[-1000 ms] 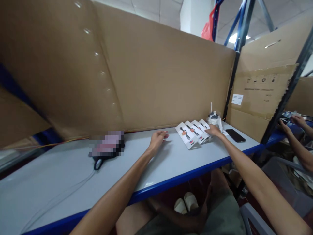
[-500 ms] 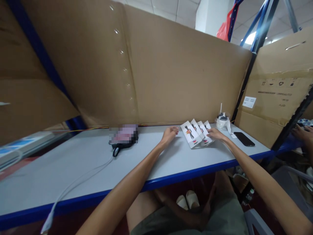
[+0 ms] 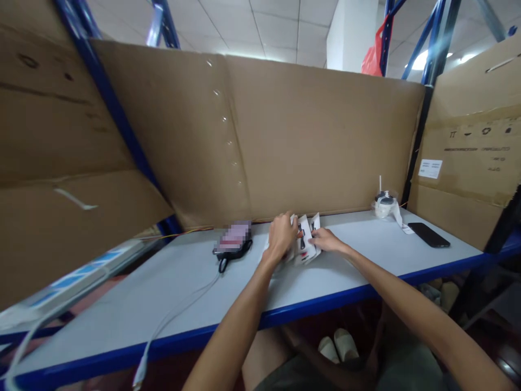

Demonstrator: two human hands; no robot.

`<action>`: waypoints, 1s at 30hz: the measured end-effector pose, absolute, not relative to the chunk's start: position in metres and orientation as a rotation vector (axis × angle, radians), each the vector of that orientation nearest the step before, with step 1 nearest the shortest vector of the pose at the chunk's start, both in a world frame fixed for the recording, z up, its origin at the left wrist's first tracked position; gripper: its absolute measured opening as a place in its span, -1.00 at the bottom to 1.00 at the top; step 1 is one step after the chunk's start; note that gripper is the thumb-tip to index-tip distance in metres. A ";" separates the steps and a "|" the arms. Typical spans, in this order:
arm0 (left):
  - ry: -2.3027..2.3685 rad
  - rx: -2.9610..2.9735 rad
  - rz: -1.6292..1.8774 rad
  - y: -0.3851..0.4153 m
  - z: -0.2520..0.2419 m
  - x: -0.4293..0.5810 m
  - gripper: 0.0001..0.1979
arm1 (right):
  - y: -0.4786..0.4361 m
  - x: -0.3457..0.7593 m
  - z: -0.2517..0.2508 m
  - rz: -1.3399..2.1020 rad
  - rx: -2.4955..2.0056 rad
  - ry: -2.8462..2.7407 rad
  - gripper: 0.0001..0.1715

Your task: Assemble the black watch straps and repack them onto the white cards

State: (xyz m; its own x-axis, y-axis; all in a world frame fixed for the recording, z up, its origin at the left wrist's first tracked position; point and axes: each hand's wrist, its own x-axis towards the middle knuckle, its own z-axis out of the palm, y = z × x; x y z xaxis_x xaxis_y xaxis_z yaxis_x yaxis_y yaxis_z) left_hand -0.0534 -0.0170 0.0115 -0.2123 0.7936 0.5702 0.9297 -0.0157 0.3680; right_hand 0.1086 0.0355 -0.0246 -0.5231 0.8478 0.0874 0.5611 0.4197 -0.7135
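Observation:
Several white product packets with a dark tool printed on them lie bunched on the grey table, near the cardboard wall. My left hand is curled over the left side of the bunch, fingers closed on the packets. From the right, my right hand presses its fingers against the bunch's right edge. Part of the packets is hidden under my left hand.
A dark pouch with a white cable lies left of the packets. At the far right are a small white dispenser and a black phone. Cardboard sheets wall the back and sides. The table has a blue front edge.
Both hands slid the fanned packets left along the table, away from the dispenser and phone, and gathered them into a tight bunch. My left hand went from resting beside them to closing on them.

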 end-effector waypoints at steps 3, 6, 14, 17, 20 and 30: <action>-1.949 -1.818 -1.077 -0.021 0.015 -0.047 -0.63 | 0.033 0.085 -0.027 0.897 -1.198 -2.242 -0.67; -1.909 -1.868 -1.088 -0.019 0.012 -0.042 -0.65 | 0.036 0.082 -0.029 0.886 -1.228 -2.221 -0.69; -1.836 -2.224 -1.339 -0.020 0.004 -0.033 -0.76 | 0.044 0.157 -0.031 0.772 -1.295 -2.080 -0.51; -1.833 -2.294 -1.523 -0.025 0.002 -0.022 -0.85 | 0.040 0.198 -0.035 0.710 -1.333 -1.956 -0.47; -1.736 -2.344 -1.549 -0.030 0.003 -0.008 -0.84 | 0.027 0.233 -0.041 0.777 -1.362 -1.796 -0.32; -2.001 -2.399 -1.846 -0.002 -0.012 0.032 -0.75 | -0.047 0.260 -0.040 1.291 -1.122 -1.518 -0.66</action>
State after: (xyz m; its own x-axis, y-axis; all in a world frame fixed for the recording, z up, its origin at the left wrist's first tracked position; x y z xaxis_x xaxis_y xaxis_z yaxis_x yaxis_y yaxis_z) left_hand 0.0317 -0.0019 -0.0117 -0.0603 0.9250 0.3752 0.4485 -0.3107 0.8381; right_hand 0.2596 -0.0470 -0.0405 -0.2583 0.9651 0.0420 0.1136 0.0735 -0.9908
